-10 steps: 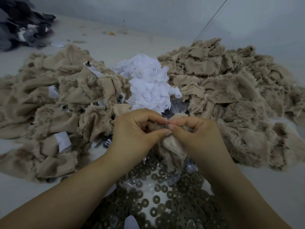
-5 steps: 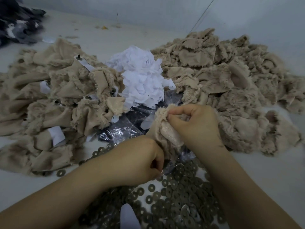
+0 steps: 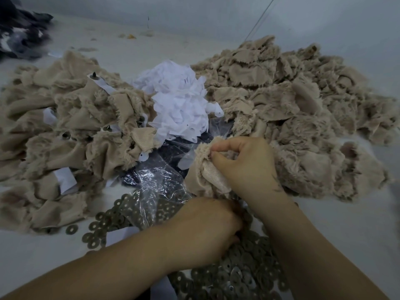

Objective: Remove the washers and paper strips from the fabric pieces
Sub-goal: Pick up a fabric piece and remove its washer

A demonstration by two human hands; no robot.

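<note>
My right hand (image 3: 246,165) pinches a beige furry fabric piece (image 3: 205,176) between thumb and forefinger, held just above the table. My left hand (image 3: 201,232) is lower, knuckles up, its fingertips down among the pile of metal washers (image 3: 244,271); whether the fingers hold anything is hidden. A heap of white paper strips (image 3: 179,105) lies behind the hands. The left fabric pile (image 3: 71,126) shows washers and paper strips still attached.
A big heap of beige fabric pieces (image 3: 292,100) fills the right side. A crumpled clear plastic bag (image 3: 155,185) lies between the piles, partly over the washers. Dark cloth (image 3: 19,33) sits at the far left corner. Loose washers (image 3: 95,226) scatter leftwards.
My left hand left the fabric piece and dropped to the washer pile. My right hand kept its hold on the piece and stayed roughly in place.
</note>
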